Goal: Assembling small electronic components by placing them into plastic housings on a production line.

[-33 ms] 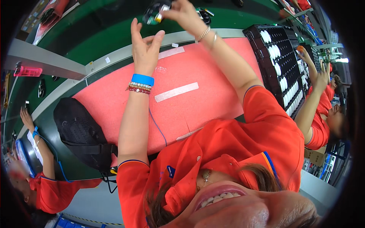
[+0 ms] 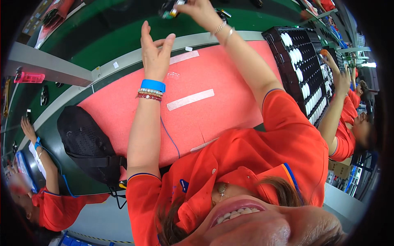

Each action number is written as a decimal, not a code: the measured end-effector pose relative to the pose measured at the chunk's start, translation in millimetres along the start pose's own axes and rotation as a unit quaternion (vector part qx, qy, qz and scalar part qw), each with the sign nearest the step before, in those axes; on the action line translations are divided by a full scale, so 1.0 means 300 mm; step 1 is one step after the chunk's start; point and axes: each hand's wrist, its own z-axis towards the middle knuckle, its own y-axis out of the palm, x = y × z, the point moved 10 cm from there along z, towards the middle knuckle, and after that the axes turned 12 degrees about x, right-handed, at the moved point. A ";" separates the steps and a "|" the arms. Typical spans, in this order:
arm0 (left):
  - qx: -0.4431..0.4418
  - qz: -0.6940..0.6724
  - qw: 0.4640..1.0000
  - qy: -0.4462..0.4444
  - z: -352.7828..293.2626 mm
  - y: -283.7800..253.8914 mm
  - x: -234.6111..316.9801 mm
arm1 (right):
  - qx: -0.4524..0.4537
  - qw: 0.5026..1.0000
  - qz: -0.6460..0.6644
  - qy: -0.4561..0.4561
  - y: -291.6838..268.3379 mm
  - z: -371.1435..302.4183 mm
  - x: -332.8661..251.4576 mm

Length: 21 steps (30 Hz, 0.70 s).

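Note:
My right hand (image 2: 197, 10) is closed on a small black rounded piece with white, yellow and green parts (image 2: 167, 10), held above the green belt (image 2: 131, 18). The top of the picture is near it, and its exact kind does not show. Below and to the left of it, my left hand (image 2: 158, 53) is raised with thumb and fingers apart and nothing in it. A blue band (image 2: 153, 85) and bead bracelets circle that wrist. Under my arms lies a pink foam sheet (image 2: 230, 90) with strips of white tape.
A black tray (image 2: 283, 61) holding rows of white round parts stands to the right. A black mesh bag (image 2: 86, 141) lies at the left edge of the foam. A grey metal post (image 2: 53, 63) rises at left. Co-workers in red shirts sit on both sides.
My right hand has moved slightly up and away with the black piece. My left hand has barely shifted and stays open. The right-hand co-worker's hand has moved.

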 end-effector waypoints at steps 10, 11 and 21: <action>-0.053 0.051 0.997 -0.038 0.003 0.074 -0.081 | 0.060 0.919 -0.387 0.041 -0.141 0.357 0.478; -0.048 0.058 0.996 -0.044 0.001 0.045 -0.099 | 0.052 0.911 -0.409 0.016 -0.111 0.329 0.451; -0.046 0.069 0.995 -0.063 0.019 0.013 -0.124 | -0.033 0.790 -0.612 -0.033 -0.387 -0.097 0.141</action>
